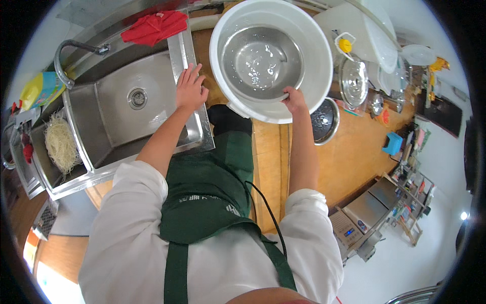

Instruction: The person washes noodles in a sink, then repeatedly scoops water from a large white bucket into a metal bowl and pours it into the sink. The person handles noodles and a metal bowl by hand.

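My right hand (294,100) grips the near rim of a round stainless steel basin (237,81). Water glints in the basin, which is inside a large white plastic tub (318,57); whether it floats or rests there I cannot tell. With fingers spread, my left hand (191,88) rests on the right edge of a stainless steel sink (125,123) and holds nothing. No pooled water shows around the sink's drain strainer (137,98). A crumpled red cloth (155,28) lies on the sink's back corner.
A curved faucet (78,45) arches over the sink's far left. Pale thin strands (60,144) fill the smaller left compartment. Beside the tub, a dark-looking round metal pan (325,121) sits on the wooden floor (353,152). A clear lid (354,81) stands near a white container (358,34).
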The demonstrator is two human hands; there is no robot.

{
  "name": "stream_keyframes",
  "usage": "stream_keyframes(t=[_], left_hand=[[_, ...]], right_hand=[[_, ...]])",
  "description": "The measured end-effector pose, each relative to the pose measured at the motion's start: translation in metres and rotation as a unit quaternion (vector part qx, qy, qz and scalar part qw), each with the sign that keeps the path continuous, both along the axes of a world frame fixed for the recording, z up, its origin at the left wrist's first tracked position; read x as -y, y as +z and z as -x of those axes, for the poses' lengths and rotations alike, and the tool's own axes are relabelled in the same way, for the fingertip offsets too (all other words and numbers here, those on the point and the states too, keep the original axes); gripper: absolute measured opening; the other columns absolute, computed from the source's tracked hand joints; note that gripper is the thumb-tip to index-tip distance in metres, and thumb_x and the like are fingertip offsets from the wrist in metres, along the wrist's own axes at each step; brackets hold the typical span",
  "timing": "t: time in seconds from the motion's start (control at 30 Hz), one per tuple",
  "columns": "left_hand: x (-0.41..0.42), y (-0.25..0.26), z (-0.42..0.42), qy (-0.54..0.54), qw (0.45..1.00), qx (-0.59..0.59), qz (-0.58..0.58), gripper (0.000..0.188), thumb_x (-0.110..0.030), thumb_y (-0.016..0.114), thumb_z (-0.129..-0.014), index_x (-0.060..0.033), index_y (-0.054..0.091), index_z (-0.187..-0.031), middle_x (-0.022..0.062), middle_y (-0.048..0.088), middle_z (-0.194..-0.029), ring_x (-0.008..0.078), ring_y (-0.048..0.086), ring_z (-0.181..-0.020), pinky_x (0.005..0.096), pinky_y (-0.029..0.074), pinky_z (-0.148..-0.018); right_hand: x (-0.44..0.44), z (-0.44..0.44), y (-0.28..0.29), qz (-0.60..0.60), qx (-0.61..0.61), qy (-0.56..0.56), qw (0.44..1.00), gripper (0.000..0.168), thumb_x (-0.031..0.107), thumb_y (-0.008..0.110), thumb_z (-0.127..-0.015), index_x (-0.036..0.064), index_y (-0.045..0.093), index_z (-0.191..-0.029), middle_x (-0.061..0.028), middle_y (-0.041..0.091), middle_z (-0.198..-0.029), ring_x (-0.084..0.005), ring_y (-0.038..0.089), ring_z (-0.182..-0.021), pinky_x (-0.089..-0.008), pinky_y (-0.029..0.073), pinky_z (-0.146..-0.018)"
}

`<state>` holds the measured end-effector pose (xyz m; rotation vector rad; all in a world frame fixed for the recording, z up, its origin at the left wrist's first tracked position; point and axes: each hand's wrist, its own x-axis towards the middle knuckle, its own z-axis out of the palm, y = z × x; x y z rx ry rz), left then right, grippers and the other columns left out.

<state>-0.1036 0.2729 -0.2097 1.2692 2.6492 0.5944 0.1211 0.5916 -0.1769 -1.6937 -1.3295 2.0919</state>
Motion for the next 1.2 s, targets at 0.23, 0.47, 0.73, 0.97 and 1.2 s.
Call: stream_keyframes(t=[0.23,0.47,0.73,0.97,1.2], left_hand=[[0.007,-0.010,0.004,-0.002,0.995,0.061,-0.075,0.034,-0.029,0.059,-0.083,-0.0153,0.065,-0.114,0.0045,0.045,-0.145,0.0262,0.027,-0.143,0.0403,0.019,-0.119],[0.051,0.046,0.038,0.197,0.614,0.694,-0.321,0.048,-0.048,0.041,-0.098,-0.0180,0.054,-0.134,0.0020,0.060,-0.127,0.0123,0.055,-0.104,0.0293,0.044,-0.088],[0.179,0.082,0.009,0.210,0.691,0.646,-0.247,0.042,-0.024,0.052,-0.094,-0.0100,0.050,-0.133,0.0029,0.061,-0.116,0.0143,0.057,-0.102,0.0323,0.046,-0.089],[0.263,0.033,-0.009,0.297,0.714,0.581,-0.255,0.031,-0.016,0.052,-0.091,-0.0047,0.058,-0.120,0.0060,0.063,-0.100,0.0165,0.060,-0.090,0.0338,0.051,-0.077],[0.301,0.026,-0.018,0.360,0.703,0.580,-0.201,0.026,-0.018,0.052,-0.094,-0.0055,0.061,-0.115,0.0032,0.058,-0.083,0.0135,0.053,-0.068,0.0316,0.043,-0.054]], right_hand=[[0.064,-0.033,0.079,0.028,-0.002,-0.015,0.999,0.025,-0.004,0.056,-0.078,-0.005,0.053,-0.103,-0.0118,0.056,-0.090,-0.0253,0.059,-0.078,-0.0429,0.057,-0.062],[0.154,-0.038,0.098,0.036,-0.018,-0.002,0.999,0.018,-0.002,0.057,-0.080,-0.003,0.054,-0.097,-0.0099,0.056,-0.086,-0.0220,0.059,-0.072,-0.0365,0.055,-0.056],[0.214,0.017,0.117,-0.009,0.011,0.236,0.972,0.031,0.003,0.056,-0.078,-0.007,0.054,-0.107,-0.0155,0.060,-0.092,-0.0266,0.064,-0.076,-0.0416,0.059,-0.062],[0.244,0.104,0.134,-0.020,0.093,0.456,0.885,0.029,0.018,0.061,-0.079,-0.007,0.059,-0.094,-0.0168,0.064,-0.079,-0.0265,0.067,-0.063,-0.0330,0.059,-0.055],[0.274,0.182,0.147,-0.079,0.152,0.563,0.809,0.034,0.024,0.061,-0.078,-0.008,0.061,-0.089,-0.0201,0.067,-0.074,-0.0276,0.069,-0.060,-0.0352,0.060,-0.058]])
